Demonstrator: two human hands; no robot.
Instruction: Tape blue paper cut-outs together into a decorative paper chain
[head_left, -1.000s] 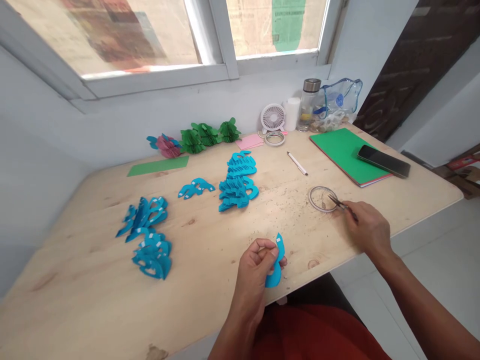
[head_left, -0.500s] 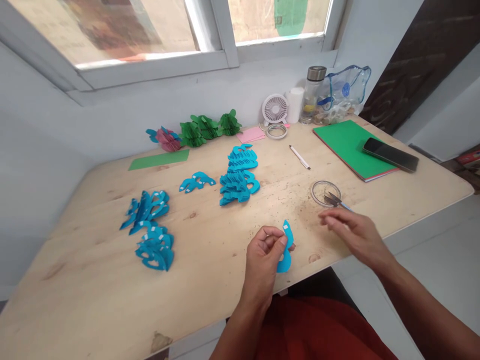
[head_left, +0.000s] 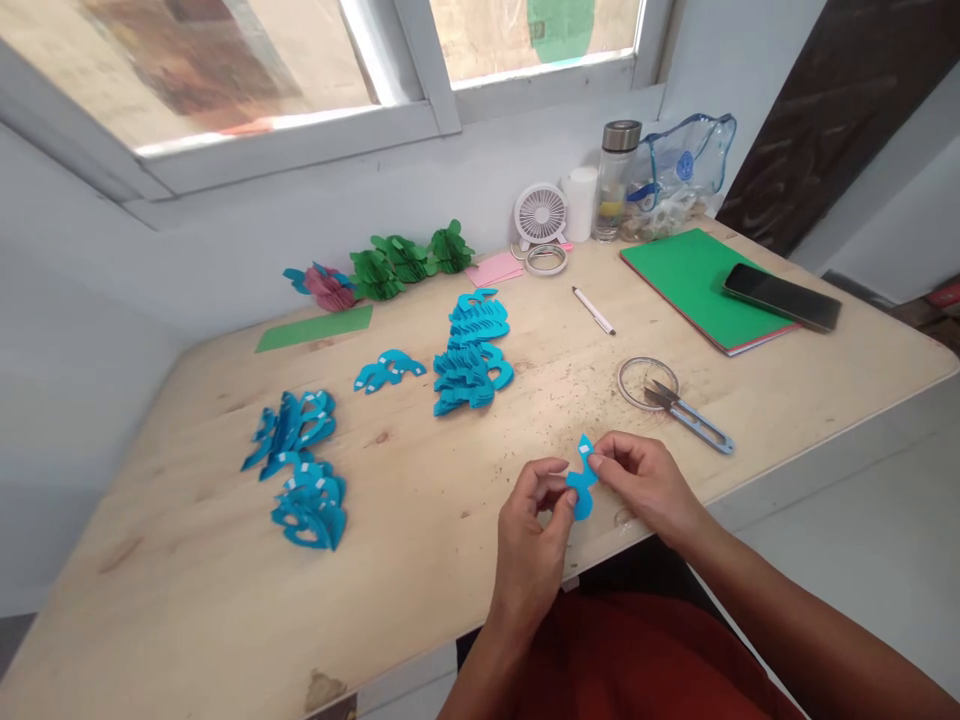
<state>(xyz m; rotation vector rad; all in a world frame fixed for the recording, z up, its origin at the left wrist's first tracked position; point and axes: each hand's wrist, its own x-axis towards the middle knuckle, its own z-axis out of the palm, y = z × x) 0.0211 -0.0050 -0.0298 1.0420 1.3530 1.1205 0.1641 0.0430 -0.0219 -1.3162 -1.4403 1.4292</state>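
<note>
Between both hands is a blue paper cutout [head_left: 582,496] with a small white patch near its pointed tip. My left hand [head_left: 536,515] pinches its lower left side. The fingers of my right hand [head_left: 643,480] are closed on its upper right edge. Just beyond my right hand lie thread snips [head_left: 694,422], their blades over a tape roll [head_left: 621,385]. More blue cutouts with white patches [head_left: 307,500] sit at the left, and a smaller group [head_left: 390,370] rests farther back. Folded blue paper stacks [head_left: 469,375] are near the middle.
Green paper decorations [head_left: 401,262] and a pink-and-blue one [head_left: 330,287] line the wall. A white pen [head_left: 594,311], a small fan [head_left: 541,215] and a bottle [head_left: 614,185] stand or lie toward the back. A phone [head_left: 780,297] rests partly on green sheets [head_left: 686,285].
My right hand has moved left from beside the thread snips and taken hold of the blue paper cutout. The snips now show fully. The view has shifted slightly.
</note>
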